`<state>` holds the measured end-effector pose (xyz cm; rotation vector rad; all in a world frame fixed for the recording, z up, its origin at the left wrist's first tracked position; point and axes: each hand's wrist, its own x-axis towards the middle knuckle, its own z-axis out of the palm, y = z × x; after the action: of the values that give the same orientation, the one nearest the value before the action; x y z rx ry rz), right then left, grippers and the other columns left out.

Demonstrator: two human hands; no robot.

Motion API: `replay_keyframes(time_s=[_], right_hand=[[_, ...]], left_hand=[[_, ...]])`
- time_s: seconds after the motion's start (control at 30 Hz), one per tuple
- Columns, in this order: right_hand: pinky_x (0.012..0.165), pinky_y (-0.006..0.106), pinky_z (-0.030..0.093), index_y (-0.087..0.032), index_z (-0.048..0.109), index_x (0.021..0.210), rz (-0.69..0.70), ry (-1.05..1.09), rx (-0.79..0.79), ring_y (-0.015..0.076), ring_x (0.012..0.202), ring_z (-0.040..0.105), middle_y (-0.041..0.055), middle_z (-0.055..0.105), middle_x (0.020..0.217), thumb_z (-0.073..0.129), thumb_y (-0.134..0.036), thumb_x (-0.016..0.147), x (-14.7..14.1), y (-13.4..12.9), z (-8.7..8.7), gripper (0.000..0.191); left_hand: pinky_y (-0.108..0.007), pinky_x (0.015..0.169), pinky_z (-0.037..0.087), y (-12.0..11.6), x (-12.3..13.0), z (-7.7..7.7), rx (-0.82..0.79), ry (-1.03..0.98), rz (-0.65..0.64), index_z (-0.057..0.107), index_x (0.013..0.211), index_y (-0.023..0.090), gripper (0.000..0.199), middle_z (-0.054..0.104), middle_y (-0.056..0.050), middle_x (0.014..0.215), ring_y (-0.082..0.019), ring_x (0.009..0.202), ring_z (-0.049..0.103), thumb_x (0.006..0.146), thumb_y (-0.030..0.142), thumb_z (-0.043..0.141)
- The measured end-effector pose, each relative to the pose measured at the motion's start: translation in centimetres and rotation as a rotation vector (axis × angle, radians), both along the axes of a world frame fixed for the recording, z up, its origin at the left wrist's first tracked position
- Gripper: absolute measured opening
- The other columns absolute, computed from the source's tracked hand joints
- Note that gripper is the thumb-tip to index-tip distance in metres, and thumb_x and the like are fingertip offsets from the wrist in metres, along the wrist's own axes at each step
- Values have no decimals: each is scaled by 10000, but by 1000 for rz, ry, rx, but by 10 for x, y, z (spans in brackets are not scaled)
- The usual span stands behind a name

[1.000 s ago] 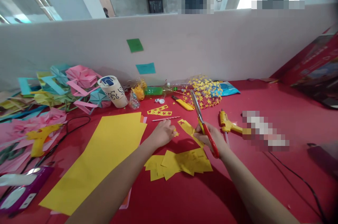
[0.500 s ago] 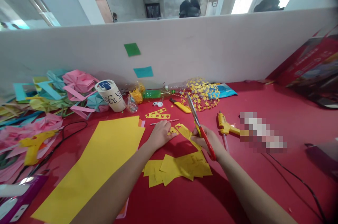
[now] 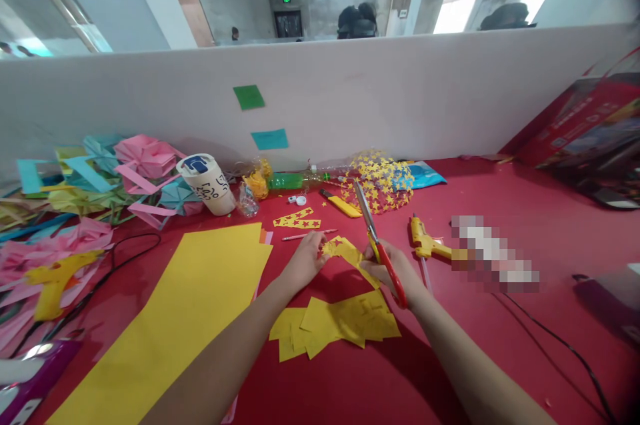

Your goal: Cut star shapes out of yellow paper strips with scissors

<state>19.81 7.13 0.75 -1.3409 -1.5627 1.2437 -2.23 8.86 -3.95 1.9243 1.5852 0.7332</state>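
"Yellow paper strip with star hole (image 3: pixel 354 255): where?"

"Between right hand (image 3: pixel 400 268), clamped on red-handled metal scissors (image 3: pixel 365 209), and left hand (image 3: pixel 305 259), grip unclear. Two star-holed yellow strips (image 3: pixel 301 225) seem done; overlapping yellow papers (image 3: pixel 320 325) remain, I think."

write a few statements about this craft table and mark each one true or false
1. The right hand holds the red-handled scissors. True.
2. The left hand grips the yellow utility knife. False: the knife lies on the red table, apart from both hands.
3. The white cup stands to the left of the green bottle in the picture. True.
4. Both notes on the partition are green. False: one note is green, the other note blue.
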Motion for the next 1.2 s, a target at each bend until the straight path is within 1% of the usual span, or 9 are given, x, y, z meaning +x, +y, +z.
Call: replay_keyframes(time_s=[0.13, 0.27, 0.33, 0.47, 0.6, 0.8, 0.9, 1.1, 1.2], right_hand=[[485, 212, 355, -203, 476, 686, 6, 18, -27, 117, 521, 438, -51, 485, 594, 582, -231, 625, -4, 0, -3, 125], [491, 212, 356, -206, 468, 701, 17, 43, -23, 119, 529, 443, -50, 482, 604, 571, -234, 636, -14, -6, -9, 125], [500, 214, 358, -206, 474, 715, 30, 50, -15, 120, 536, 447, -52, 478, 610, 573, -222, 642, -21, -11, -13, 124], [488, 216, 373, -213, 460, 747, 75, 79, -11, 112, 512, 444, -60, 471, 626, 566, -237, 674, -29, -17, -15, 130], [494, 216, 361, -203, 485, 731, 96, 72, 3, 114, 526, 437, -56, 476, 619, 578, -216, 657, -31, -15, -6, 120], [604, 248, 400, -203, 475, 741, 2, 67, 85, 145, 636, 495, -22, 523, 698, 571, -239, 704, -46, -15, -2, 110], [638, 246, 405, -207, 451, 767, 2, 63, 124, 147, 677, 497, -18, 518, 729, 582, -283, 753, -48, -14, -3, 153], [540, 232, 338, -186, 462, 732, 323, -59, 44, 129, 589, 427, -35, 456, 651, 659, -427, 769, -22, -8, 3, 314], [555, 237, 333, -184, 459, 779, 485, -309, 33, 138, 621, 435, -17, 473, 697, 504, -533, 871, -13, -10, 6, 364]], left_hand=[[-396, 877, 445, -8, 7, 20, 47, -88, 98, 536, 1016, 195, 237, 518, -113, 1150, -245, 1021, 530, 781, 201, 567], [-339, 827, 471, -35, 16, 37, -338, -741, -47, 583, 1066, 185, 300, 631, -75, 986, -203, 914, 598, 775, 251, 621], [-298, 762, 472, -45, 25, 39, -378, -920, 8, 623, 1004, 164, 245, 659, -60, 917, -163, 788, 605, 780, 265, 625], [-243, 620, 436, -54, 33, 43, -344, -939, 176, 653, 869, 146, 151, 638, -5, 747, -112, 612, 541, 750, 239, 640], [-230, 561, 402, -56, 23, 52, -431, -868, 73, 681, 856, 133, 149, 623, 4, 670, -105, 558, 513, 728, 186, 629], [-279, 761, 469, -62, 25, 46, -393, -1105, 70, 655, 980, 172, 228, 692, -45, 937, -159, 814, 631, 754, 195, 629], [-285, 802, 477, -61, 24, 39, -306, -1125, 145, 638, 925, 169, 165, 699, -46, 946, -163, 839, 646, 763, 179, 608], [-257, 500, 473, -53, -12, 46, -248, -1130, 218, 506, 934, 185, 187, 694, -12, 781, -134, 498, 611, 773, 190, 599], [-217, 487, 445, -51, -25, 50, -192, -1121, 239, 485, 892, 180, 165, 674, 4, 678, -101, 469, 573, 793, 210, 613]])
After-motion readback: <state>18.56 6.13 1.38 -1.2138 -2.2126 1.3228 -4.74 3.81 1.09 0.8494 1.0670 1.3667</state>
